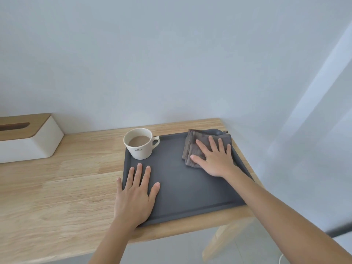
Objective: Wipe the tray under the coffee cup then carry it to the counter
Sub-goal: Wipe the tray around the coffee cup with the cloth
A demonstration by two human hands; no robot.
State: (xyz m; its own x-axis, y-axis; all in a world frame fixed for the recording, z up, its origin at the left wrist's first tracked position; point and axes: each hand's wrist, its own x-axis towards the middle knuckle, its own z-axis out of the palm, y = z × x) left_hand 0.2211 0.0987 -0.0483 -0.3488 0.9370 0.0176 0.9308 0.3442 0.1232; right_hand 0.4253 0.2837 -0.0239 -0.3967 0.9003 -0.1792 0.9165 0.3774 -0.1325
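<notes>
Pale room corner with a light wooden surface

A plain pale blue-grey wall (pixel 171 54) fills the upper part of the view, evenly lit by soft daylight, and meets a second wall (pixel 323 130) at the right, where a broad lighter band runs slantwise down it. The surface (pixel 66 178) is light wood with clear grain, set against the back wall; one slanting wooden leg (pixel 219 242) shows under its near right corner. A white box (pixel 32 145) with a slotted wooden lid stands at the far left. Below lies a pale grey tiled floor (pixel 171 250).
</notes>
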